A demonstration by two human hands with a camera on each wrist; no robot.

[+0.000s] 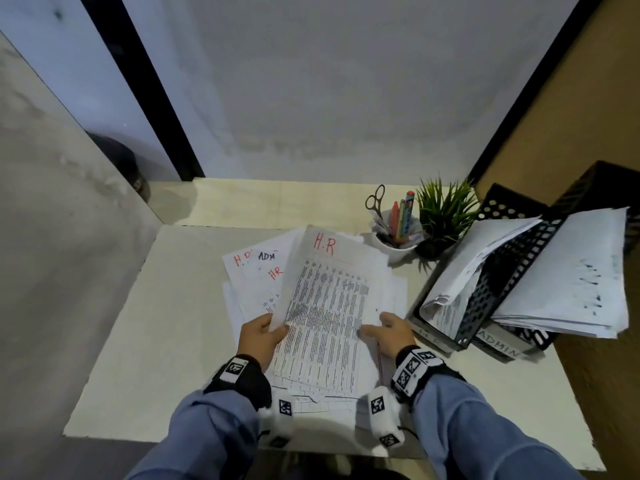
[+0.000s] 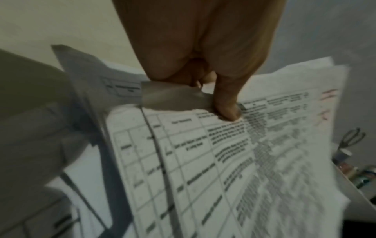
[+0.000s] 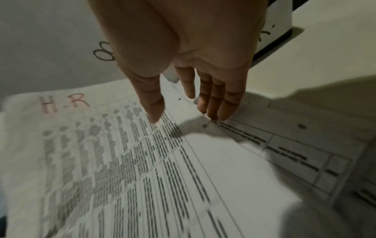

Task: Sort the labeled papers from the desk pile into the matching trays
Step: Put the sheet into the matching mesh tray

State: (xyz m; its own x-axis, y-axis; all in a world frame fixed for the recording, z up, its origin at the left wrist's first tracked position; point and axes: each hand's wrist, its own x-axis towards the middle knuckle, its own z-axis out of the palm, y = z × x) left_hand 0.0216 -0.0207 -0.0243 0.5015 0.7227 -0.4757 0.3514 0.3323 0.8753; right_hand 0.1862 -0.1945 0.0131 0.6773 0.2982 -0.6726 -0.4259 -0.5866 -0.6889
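A printed sheet marked "H.R" in red lies on top of the desk pile. My left hand pinches its left edge, thumb on top, and lifts that side. My right hand hovers at the sheet's right edge with straight fingers, holding nothing. Further sheets marked "H.R" and "ADM" fan out at the pile's upper left. Two black mesh trays stand at the right: the nearer tray with a faint label, and the "ADMIN" tray, both stuffed with papers.
A white cup with scissors and pens, and a small potted plant, stand behind the pile. The desk ends at a grey wall on the left and back. A brown panel rises on the right.
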